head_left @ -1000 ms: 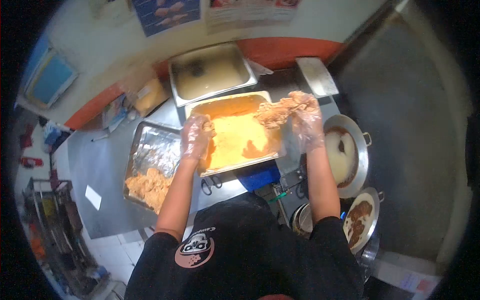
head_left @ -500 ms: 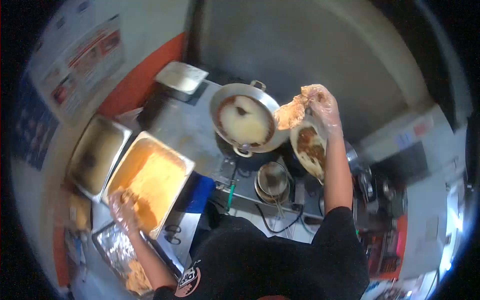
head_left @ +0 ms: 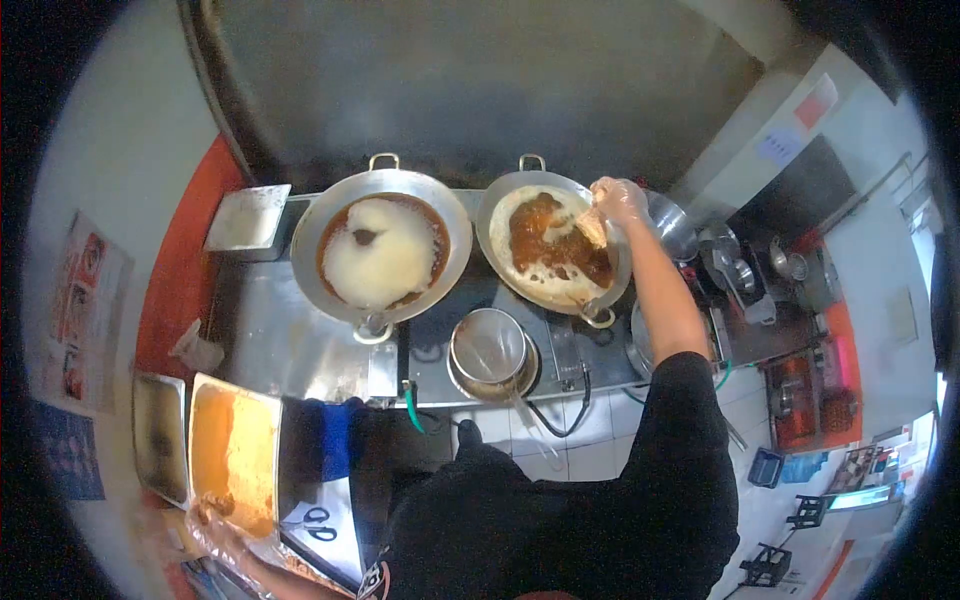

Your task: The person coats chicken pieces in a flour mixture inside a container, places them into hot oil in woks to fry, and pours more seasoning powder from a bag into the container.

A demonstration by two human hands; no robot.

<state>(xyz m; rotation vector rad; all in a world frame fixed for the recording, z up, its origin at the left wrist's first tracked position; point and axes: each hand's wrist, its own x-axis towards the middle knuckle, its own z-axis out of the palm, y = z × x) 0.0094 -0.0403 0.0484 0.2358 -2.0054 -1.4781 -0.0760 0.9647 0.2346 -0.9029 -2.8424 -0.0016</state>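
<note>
My right hand (head_left: 622, 203), in a clear plastic glove, is closed on a flat piece of breaded chicken (head_left: 592, 228). It hangs over the right side of the right wok (head_left: 490, 215), where dark oil (head_left: 540, 235) is ringed with pale foam. My left hand (head_left: 212, 530), also gloved, is at the near end of a metal tray (head_left: 280, 440) of orange breading flour (head_left: 250, 455). Its fingers are curled at a brownish, flour-covered lump whose kind I cannot make out. In the left wok (head_left: 310, 260), pale foam covers most of the oil.
Between the woks and me, a wire strainer (head_left: 488, 345) rests on a pot. Scissors (head_left: 318, 524) lie beside the flour tray. An empty-looking metal pan (head_left: 160, 420) stands left of it, and a metal container (head_left: 248, 220) sits at the back left. Metal bowls (head_left: 668, 225) are on the right.
The view has turned right. My right hand has moved from between the woks to over the right wok, carrying the breaded chicken lower. My left hand stays at the flour tray.
</note>
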